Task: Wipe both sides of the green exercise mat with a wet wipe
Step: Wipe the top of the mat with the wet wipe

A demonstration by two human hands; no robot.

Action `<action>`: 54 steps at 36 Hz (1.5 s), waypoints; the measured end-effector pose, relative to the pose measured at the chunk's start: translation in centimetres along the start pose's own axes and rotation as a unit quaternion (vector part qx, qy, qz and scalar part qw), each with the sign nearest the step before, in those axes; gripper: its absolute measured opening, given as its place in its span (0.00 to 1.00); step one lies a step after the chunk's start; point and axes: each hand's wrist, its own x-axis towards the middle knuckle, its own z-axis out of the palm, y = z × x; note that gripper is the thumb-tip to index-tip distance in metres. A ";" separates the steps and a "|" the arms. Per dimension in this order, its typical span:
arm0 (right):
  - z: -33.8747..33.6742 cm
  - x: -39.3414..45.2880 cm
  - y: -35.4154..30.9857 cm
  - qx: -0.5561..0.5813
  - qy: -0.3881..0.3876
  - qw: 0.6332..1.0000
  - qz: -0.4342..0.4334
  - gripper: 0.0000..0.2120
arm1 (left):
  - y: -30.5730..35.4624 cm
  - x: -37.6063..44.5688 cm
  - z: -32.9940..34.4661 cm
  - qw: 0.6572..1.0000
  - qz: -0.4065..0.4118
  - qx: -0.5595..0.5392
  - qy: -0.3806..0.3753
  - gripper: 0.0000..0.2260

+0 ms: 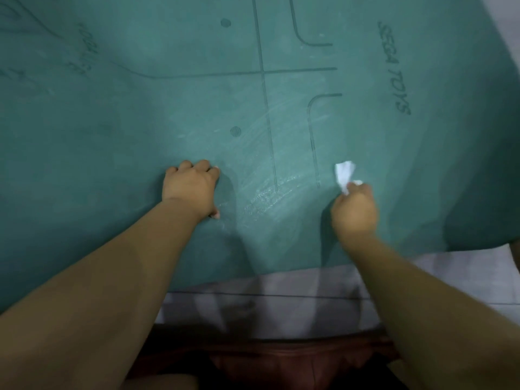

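Note:
The green exercise mat (140,122) fills most of the head view, printed with dark alignment lines, dots and lettering. A wet, shiny streaked patch lies between my hands. My left hand (191,188) rests knuckles-up on the mat near its front edge, fingers curled under, thumb touching the surface. My right hand (355,211) pinches a crumpled white wet wipe (344,173), which sticks up from my fingers just above the mat's surface, to the right of the wet patch.
Pale tiled floor (281,305) shows in front of the mat's near edge and at the right side (478,277). My legs in dark reddish clothing (267,367) sit at the bottom of the view.

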 end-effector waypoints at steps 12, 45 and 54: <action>1.2 -6.3 -3.4 0.018 -0.207 0.850 -0.484 0.12 | 0.0 -2.5 0.8 0.999 0.029 0.010 -0.016 0.28; 0.0 -8.7 1.0 0.038 -0.090 0.995 0.006 0.12 | 0.9 -4.3 3.0 0.992 0.063 0.072 -0.083 0.48; -1.1 -10.3 1.7 -0.051 -0.241 0.866 -0.435 0.24 | 1.8 -4.4 3.3 0.994 0.047 0.009 -0.096 0.44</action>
